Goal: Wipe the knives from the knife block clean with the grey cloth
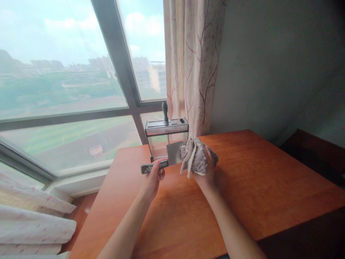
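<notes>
My left hand (152,180) is closed round the dark handle of a cleaver (154,167), holding it level above the wooden table (269,180). The cleaver's broad steel blade (174,152) points right, toward my other hand. My right hand (207,169) grips a bunched grey cloth (194,155) pressed against the blade's far end. Just behind both hands stands a steel and clear knife block (165,138) with one black-handled tool (165,111) sticking up out of it.
A large window (67,90) with a dark frame fills the left. A patterned curtain (192,64) hangs behind the knife block. A grey wall (283,64) runs along the right. White fabric (32,219) lies low at the left, beside the table's edge.
</notes>
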### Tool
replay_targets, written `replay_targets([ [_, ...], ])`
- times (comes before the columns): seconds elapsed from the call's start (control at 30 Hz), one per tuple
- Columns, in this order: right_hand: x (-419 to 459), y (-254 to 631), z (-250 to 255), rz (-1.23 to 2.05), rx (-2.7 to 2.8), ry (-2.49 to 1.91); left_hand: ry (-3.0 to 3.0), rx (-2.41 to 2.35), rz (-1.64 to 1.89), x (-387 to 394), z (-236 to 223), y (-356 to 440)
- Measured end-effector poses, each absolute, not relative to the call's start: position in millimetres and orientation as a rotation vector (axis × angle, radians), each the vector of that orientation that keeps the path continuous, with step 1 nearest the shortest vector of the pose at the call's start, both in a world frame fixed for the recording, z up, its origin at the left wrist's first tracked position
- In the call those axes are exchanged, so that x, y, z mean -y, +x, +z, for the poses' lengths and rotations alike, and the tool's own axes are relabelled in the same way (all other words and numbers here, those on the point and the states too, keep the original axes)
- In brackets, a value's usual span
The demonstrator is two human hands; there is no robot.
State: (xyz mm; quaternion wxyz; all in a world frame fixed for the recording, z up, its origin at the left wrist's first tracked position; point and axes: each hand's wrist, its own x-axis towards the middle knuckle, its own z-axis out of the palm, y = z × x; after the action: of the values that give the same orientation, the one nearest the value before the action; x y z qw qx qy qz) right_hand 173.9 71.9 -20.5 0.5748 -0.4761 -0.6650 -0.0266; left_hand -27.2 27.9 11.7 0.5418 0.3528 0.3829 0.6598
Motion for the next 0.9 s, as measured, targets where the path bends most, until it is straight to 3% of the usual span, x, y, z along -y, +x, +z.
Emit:
replay_targets([
  [0.4,-27,130,6,-0.205,2.232,-0.849,0.558,-0.91,1.612,-26,17,-25],
  [0.77,-55,176,-3,-0.303,1.788,-1.155,0.714,-0.876,1.614,-27,25,-28],
  [0.9,-47,165,-3,-0.264,1.876,-1.091,0.694,-0.878,1.63,-29,23,-28],
])
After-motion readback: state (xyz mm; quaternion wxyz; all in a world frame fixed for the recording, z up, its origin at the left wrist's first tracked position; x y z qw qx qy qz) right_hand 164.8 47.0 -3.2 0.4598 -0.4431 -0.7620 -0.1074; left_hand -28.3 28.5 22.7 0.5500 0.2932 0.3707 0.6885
